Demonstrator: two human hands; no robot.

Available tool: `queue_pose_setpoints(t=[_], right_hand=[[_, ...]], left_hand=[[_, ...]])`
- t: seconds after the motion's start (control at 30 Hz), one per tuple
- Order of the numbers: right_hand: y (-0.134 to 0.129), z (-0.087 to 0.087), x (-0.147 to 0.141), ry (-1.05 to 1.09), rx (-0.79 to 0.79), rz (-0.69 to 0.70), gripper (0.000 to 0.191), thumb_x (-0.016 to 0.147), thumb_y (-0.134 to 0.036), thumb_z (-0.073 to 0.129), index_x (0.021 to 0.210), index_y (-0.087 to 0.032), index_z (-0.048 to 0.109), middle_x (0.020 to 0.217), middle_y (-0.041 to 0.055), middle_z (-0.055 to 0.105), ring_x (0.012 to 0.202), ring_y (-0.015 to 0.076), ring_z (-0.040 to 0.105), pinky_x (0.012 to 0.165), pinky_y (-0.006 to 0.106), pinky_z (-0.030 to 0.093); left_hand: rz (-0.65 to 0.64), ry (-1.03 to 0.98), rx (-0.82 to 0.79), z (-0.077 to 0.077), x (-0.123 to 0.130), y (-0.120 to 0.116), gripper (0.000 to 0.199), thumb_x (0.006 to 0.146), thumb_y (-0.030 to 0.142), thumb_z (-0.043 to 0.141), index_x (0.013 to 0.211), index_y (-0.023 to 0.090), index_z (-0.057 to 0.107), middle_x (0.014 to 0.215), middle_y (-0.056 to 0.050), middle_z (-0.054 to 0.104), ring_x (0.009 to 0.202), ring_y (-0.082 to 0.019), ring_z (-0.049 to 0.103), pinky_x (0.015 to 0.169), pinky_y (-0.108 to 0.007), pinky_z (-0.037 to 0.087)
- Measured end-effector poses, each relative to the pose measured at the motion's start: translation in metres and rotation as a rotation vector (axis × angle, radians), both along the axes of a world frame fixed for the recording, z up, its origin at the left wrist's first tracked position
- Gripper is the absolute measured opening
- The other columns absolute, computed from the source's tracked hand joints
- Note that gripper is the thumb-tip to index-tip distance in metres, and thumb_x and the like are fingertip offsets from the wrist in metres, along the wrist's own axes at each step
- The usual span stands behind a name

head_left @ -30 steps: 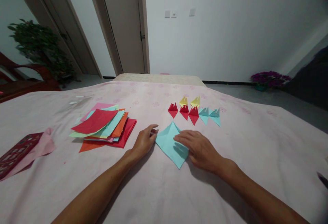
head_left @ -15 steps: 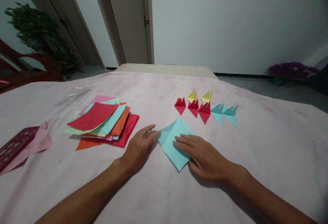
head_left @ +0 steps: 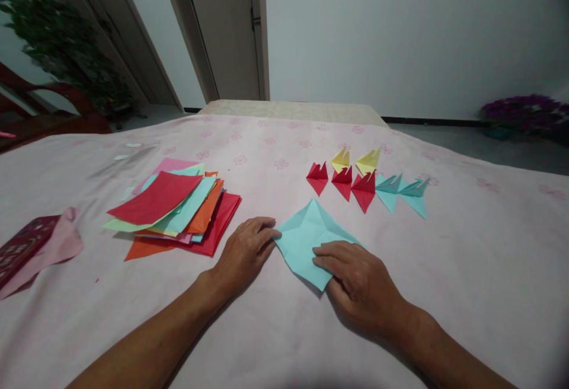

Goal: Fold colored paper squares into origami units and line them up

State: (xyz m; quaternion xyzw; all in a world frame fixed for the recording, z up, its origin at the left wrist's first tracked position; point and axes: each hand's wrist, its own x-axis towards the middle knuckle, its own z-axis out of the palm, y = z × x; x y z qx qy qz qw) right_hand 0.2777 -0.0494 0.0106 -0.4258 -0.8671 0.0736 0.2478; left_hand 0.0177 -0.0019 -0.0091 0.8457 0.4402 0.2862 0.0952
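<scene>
A light blue sheet of origami paper (head_left: 302, 238) with crease lines lies on the tablecloth, one corner pointing away from me. At its left corner, my left hand (head_left: 251, 244) pinches the paper between thumb and fingers. My right hand (head_left: 360, 276) grips the near right side, fingers on top and thumb at the lower edge, hiding that part of the sheet. Beyond the sheet stand folded paper cranes: several red ones, such as one red crane (head_left: 342, 182), two yellow, such as one yellow crane (head_left: 368, 162), and two blue, such as one blue crane (head_left: 414, 195).
A loose stack of coloured paper (head_left: 162, 199) lies left of my hands. Farther left is a dark red printed packet (head_left: 26, 241) with pink paper beside it. A pink floral tablecloth (head_left: 262, 341) covers the table. Behind are a door (head_left: 222, 33) and potted plants.
My right hand has moved slightly right and nearer, and the blue sheet looks wider, its right side drawn outward. My left hand stays at the left corner. The view has tilted down a little.
</scene>
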Motion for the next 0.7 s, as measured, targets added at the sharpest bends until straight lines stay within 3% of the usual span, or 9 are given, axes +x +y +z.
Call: queue_pose_setpoints(t=[0.17,0.3,0.43,0.53,0.6,0.7], right_hand=[[-0.001,0.009,-0.009,0.028,-0.04,-0.048,0.016,0.085,-0.019,0.055,0.088,-0.021,0.071,0.087,0.0056,0.07,0.082,0.02,0.059,0.077,0.033,0.045],[0.003,0.007,-0.006,0.058,-0.096,-0.173,0.028,0.093,-0.029,0.05,0.069,-0.02,0.06,0.069,0.0027,0.061,0.071,0.0172,0.055,0.067,0.03,0.041],[0.008,0.006,-0.004,0.031,-0.173,-0.307,0.035,0.093,-0.035,0.049,0.061,-0.021,0.054,0.063,0.0006,0.058,0.065,0.016,0.055,0.06,0.028,0.037],[0.011,0.007,-0.006,0.017,-0.282,-0.387,0.021,0.09,-0.034,0.051,0.085,-0.023,0.069,0.07,-0.0003,0.065,0.065,0.0162,0.059,0.059,0.027,0.038],[0.012,0.008,-0.008,0.023,-0.327,-0.44,0.031,0.087,-0.033,0.054,0.115,-0.027,0.067,0.075,-0.0005,0.068,0.065,0.017,0.061,0.058,0.027,0.039],[0.013,0.005,-0.009,0.022,-0.315,-0.464,0.044,0.085,-0.032,0.055,0.129,-0.028,0.061,0.077,-0.0001,0.07,0.064,0.0181,0.063,0.057,0.027,0.041]], left_hand=[[0.012,-0.036,-0.048,0.004,-0.001,-0.001,0.014,0.09,0.019,0.061,0.101,0.023,0.068,0.117,-0.007,0.063,0.107,-0.021,0.061,0.092,-0.039,0.052],[0.016,-0.042,-0.1,0.006,-0.001,-0.003,0.009,0.088,0.022,0.065,0.096,0.024,0.067,0.119,-0.005,0.063,0.107,-0.021,0.061,0.092,-0.038,0.052],[0.021,-0.049,-0.124,0.007,-0.001,-0.002,0.007,0.089,0.022,0.065,0.095,0.023,0.067,0.118,-0.005,0.063,0.107,-0.021,0.061,0.092,-0.038,0.05],[0.033,-0.051,-0.15,0.008,-0.001,0.0,0.006,0.09,0.021,0.063,0.094,0.023,0.067,0.118,-0.005,0.063,0.109,-0.021,0.06,0.093,-0.039,0.049],[0.047,-0.05,-0.167,0.01,-0.001,0.001,0.005,0.09,0.022,0.062,0.092,0.022,0.066,0.119,-0.006,0.062,0.109,-0.022,0.06,0.093,-0.04,0.049],[0.061,-0.042,-0.176,0.012,0.0,0.002,0.006,0.091,0.022,0.061,0.088,0.02,0.065,0.117,-0.007,0.063,0.108,-0.022,0.06,0.093,-0.041,0.048]])
